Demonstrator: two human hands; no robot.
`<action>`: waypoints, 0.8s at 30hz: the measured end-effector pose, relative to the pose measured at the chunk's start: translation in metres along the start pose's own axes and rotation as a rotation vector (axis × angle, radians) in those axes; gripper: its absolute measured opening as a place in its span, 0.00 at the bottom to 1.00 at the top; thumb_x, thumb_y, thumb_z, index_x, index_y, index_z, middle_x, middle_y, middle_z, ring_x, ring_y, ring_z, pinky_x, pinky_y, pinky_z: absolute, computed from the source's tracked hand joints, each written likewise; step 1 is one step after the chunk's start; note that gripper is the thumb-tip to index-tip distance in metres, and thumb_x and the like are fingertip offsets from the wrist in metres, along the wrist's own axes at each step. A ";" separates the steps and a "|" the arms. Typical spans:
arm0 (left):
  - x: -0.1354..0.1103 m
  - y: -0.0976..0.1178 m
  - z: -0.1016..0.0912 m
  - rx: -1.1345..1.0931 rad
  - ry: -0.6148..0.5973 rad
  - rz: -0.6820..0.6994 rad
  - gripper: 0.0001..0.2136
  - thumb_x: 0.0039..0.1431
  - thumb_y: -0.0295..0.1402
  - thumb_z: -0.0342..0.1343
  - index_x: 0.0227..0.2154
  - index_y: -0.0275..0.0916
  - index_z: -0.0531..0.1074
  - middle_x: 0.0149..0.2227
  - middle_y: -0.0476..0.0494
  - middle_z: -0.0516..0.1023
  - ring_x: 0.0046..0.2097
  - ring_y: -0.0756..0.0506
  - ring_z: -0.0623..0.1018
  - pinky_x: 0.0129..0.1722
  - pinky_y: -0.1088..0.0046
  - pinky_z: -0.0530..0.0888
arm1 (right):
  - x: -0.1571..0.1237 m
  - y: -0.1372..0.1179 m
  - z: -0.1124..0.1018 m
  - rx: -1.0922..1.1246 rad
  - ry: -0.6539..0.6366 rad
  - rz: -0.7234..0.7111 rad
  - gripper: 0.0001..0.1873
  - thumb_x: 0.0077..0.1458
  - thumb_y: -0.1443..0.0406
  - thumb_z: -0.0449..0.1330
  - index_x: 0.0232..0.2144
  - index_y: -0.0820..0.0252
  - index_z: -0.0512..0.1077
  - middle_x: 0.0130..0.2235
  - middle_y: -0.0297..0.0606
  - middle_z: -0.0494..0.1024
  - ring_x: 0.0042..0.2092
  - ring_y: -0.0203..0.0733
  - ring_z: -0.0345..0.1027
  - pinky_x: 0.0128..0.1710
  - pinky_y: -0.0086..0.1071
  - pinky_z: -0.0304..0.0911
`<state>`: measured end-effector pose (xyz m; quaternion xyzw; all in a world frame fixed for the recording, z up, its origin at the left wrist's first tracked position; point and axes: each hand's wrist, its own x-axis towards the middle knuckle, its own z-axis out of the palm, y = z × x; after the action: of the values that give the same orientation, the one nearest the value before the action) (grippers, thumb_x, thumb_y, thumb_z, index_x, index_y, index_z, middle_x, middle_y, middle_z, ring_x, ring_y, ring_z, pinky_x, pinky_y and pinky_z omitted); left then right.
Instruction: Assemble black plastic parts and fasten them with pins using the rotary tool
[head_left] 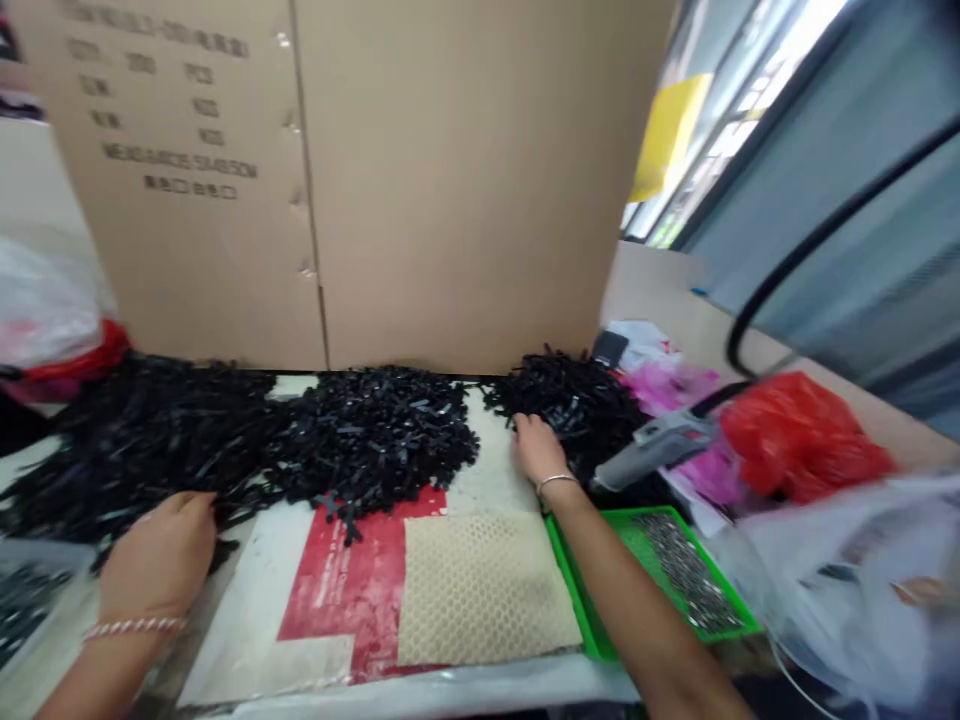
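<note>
My left hand, with a beaded bracelet at the wrist, is at the front edge of a heap of long black strips. Its fingers are curled together, and dark pieces show beside and beneath them; whether one is in the grip is hidden. Further right, my right hand reaches to the near left side of another heap of small black parts. The fingers are bent and close together, their tips hard to see against the heap. Between the hands lies a middle heap of small black forked pieces.
A honeycomb-patterned beige mat lies in front on a red and white sheet. A green tray holds small metal parts, under my right forearm. A grey tool with a black hose hangs nearby. A tall cardboard sheet stands behind.
</note>
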<state>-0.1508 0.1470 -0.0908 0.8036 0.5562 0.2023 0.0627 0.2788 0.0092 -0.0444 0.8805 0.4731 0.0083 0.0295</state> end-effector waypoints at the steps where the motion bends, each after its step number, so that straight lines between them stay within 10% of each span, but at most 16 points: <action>1: 0.001 0.006 -0.005 0.076 -0.024 -0.037 0.15 0.54 0.34 0.43 0.36 0.35 0.74 0.38 0.35 0.78 0.38 0.36 0.77 0.41 0.56 0.73 | 0.007 -0.001 0.001 -0.019 -0.032 0.009 0.13 0.59 0.73 0.51 0.46 0.68 0.68 0.44 0.53 0.70 0.46 0.53 0.67 0.42 0.38 0.64; 11: 0.013 0.011 -0.030 -0.036 0.161 -0.187 0.19 0.55 0.27 0.44 0.47 0.27 0.71 0.38 0.32 0.76 0.43 0.38 0.75 0.47 0.60 0.70 | 0.037 -0.004 0.002 -0.104 -0.212 0.072 0.17 0.57 0.71 0.51 0.49 0.69 0.65 0.43 0.56 0.73 0.44 0.59 0.70 0.36 0.38 0.63; 15: 0.002 0.025 -0.043 -0.706 0.185 -0.410 0.19 0.55 0.34 0.53 0.49 0.33 0.70 0.39 0.40 0.75 0.40 0.43 0.76 0.43 0.64 0.73 | 0.039 -0.008 -0.003 -0.087 -0.274 0.142 0.19 0.55 0.72 0.50 0.50 0.68 0.65 0.43 0.56 0.74 0.43 0.60 0.70 0.35 0.39 0.63; 19: -0.012 0.055 -0.051 -1.500 -0.069 -0.725 0.14 0.52 0.27 0.58 0.44 0.34 0.71 0.37 0.42 0.77 0.38 0.47 0.78 0.39 0.72 0.75 | 0.034 -0.010 -0.002 -0.077 -0.276 0.150 0.21 0.55 0.72 0.50 0.51 0.69 0.65 0.45 0.56 0.74 0.46 0.59 0.70 0.38 0.40 0.64; 24: -0.028 0.089 -0.052 -1.800 -0.204 -0.895 0.09 0.54 0.20 0.57 0.38 0.33 0.71 0.35 0.40 0.79 0.35 0.48 0.79 0.39 0.73 0.76 | 0.026 -0.001 -0.010 0.011 -0.090 0.118 0.19 0.57 0.69 0.47 0.48 0.73 0.68 0.47 0.59 0.71 0.47 0.59 0.68 0.44 0.42 0.63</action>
<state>-0.1026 0.0814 -0.0213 0.1887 0.4391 0.4349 0.7631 0.2919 0.0315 -0.0347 0.9065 0.4186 -0.0322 0.0452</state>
